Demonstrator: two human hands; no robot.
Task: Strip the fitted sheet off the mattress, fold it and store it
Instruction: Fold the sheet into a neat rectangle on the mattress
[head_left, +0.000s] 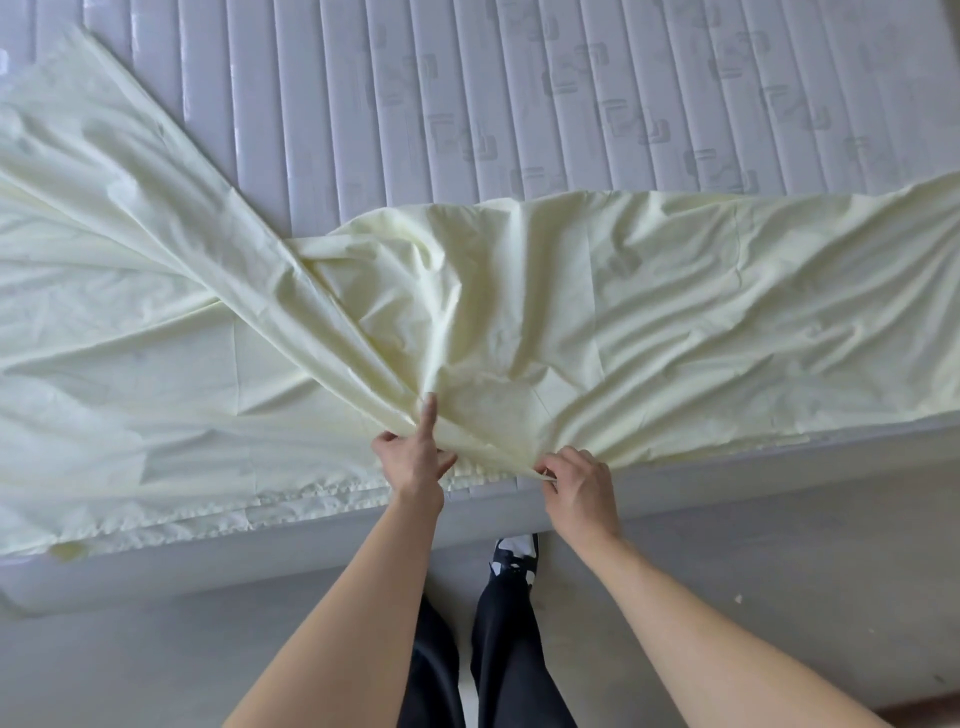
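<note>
Head view: fitted sheet (519, 322) lies loose across the mattress (519, 93), stripped for folding. Left hand (410, 462) and right hand (582, 483) each pinch its near edge, likely aligning a fold.

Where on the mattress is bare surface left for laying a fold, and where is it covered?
Bare: the quilted grey mattress top across the far side, bordered nearer by the pale yellow fitted sheet and at left by its diagonal band. Crowded: the near edge, where the left hand and right hand pinch bunched sheet.
</note>
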